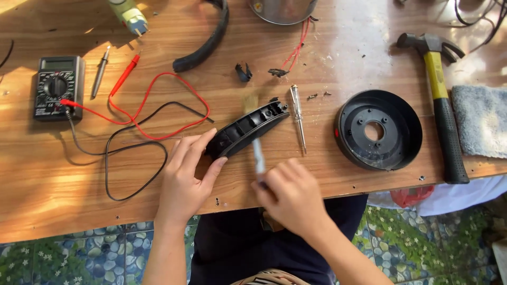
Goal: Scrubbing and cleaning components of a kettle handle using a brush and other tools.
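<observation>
My left hand (185, 177) grips the near end of a curved black plastic handle part (245, 128) that lies on the wooden table (63, 195). My right hand (292, 196) holds a small paintbrush (257, 150) by its handle; the brush's pale bristles (250, 103) reach over the black part's far side. The right hand is blurred. A clear-handled screwdriver (298, 117) lies just right of the black part.
A round black plastic base (379, 130) sits to the right, then a yellow-and-black hammer (441, 103) and a grey cloth (483, 120). A multimeter (56, 87) with red and black leads (153, 119) lies left. Metal pot (282, 9) and black curved strip (206, 45) at the back.
</observation>
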